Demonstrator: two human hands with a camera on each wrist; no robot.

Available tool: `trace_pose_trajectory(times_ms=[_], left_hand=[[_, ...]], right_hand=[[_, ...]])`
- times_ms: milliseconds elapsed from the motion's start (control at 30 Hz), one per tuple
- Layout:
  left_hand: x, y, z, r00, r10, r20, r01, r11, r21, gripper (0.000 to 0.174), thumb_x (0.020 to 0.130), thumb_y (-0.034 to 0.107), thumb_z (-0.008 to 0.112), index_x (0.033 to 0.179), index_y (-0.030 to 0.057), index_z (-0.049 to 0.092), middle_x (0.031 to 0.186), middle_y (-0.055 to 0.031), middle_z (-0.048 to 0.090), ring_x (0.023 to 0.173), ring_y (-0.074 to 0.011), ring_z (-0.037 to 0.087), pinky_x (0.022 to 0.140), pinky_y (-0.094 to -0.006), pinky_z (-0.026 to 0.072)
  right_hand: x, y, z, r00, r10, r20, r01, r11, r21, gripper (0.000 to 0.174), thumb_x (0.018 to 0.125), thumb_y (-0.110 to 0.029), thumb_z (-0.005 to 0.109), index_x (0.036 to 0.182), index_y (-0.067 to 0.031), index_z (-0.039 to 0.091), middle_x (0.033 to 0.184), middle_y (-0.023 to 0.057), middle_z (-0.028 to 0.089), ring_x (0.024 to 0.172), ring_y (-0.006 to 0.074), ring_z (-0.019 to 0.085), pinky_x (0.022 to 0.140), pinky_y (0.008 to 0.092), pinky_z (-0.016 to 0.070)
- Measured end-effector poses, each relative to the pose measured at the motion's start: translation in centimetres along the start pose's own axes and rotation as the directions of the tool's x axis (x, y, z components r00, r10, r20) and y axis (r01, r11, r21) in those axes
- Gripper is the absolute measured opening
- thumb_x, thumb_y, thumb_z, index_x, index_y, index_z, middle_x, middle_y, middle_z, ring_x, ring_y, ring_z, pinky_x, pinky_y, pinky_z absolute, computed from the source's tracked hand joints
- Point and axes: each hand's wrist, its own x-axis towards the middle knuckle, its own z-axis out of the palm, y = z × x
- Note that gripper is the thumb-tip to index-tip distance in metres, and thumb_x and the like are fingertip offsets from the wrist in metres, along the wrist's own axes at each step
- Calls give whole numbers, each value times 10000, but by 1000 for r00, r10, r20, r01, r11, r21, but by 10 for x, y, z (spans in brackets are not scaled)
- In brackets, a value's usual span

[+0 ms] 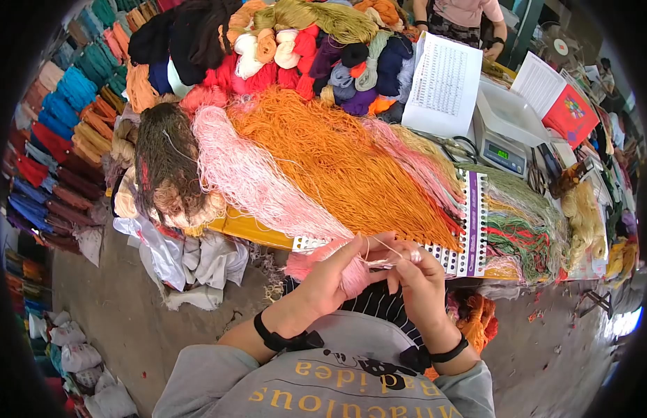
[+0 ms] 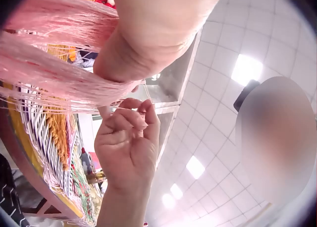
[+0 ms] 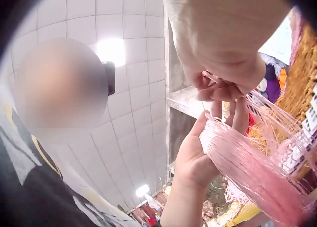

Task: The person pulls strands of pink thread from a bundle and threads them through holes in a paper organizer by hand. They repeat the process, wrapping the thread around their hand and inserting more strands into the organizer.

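A skein of pink thread (image 1: 355, 275) loops over my left hand (image 1: 328, 284), whose thumb and fingers hold it at the table's front edge. In the right wrist view the pink skein (image 3: 247, 162) drapes down from the left hand (image 3: 190, 160). My right hand (image 1: 422, 282) is close beside it, fingers curled, pinching a thin strand (image 1: 386, 245) drawn from the skein. Behind the hands, a long bundle of light pink thread (image 1: 260, 174) lies across the table. A broad spread of orange thread (image 1: 337, 167) lies beside it.
White perforated strips (image 1: 471, 223) edge the table, with multicoloured threads (image 1: 522, 230) to their right. A digital scale (image 1: 501, 150), printed sheets (image 1: 445, 83) and a red booklet (image 1: 573, 115) stand at back right. Dark thread (image 1: 166, 153) hangs at left; another person (image 1: 470, 14) is at the back.
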Motion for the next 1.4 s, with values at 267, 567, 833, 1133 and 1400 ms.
trace_pose_trajectory(times_ms=[267,567,833,1133,1400], left_hand=[[-2,4,-6,972,83,-219,-68,995,76,525,974,394,340,1232,-46,461,1113,-147,559,997,-194,561,797,-322,500],[-11,21,-23,951,-300,79,267,922,279,566,967,417,328,1030,-65,617,615,-63,555,409,-85,388,409,-187,311],[-11,40,-61,966,-246,79,247,969,-3,499,980,373,340,962,-47,610,491,31,415,359,-57,304,359,-201,248],[-43,101,-116,995,66,-78,-84,962,-258,477,970,364,390,1273,-1,449,659,-4,505,415,-44,290,364,-177,238],[-33,91,-76,980,179,86,-175,983,-56,619,960,493,275,1413,73,263,1367,-191,407,430,-47,328,406,-182,254]], right_hand=[[-5,-7,-18,990,126,55,-137,932,335,130,891,-181,546,904,-52,534,684,38,462,492,102,376,444,226,305],[-16,-67,-71,980,-110,-164,-5,816,-578,126,947,-134,470,915,-26,525,728,11,520,556,61,459,523,192,367],[-65,-129,-189,783,-305,-542,495,833,246,193,955,-131,424,1066,6,503,988,89,515,945,190,500,878,328,412],[-251,-183,-412,430,-628,-648,9,721,-693,339,925,-136,332,1154,48,501,1024,94,524,893,162,452,761,274,324],[-174,-165,-295,279,-797,-536,-248,480,-842,343,895,-154,427,1185,-30,562,1054,69,537,902,150,478,712,261,400]])
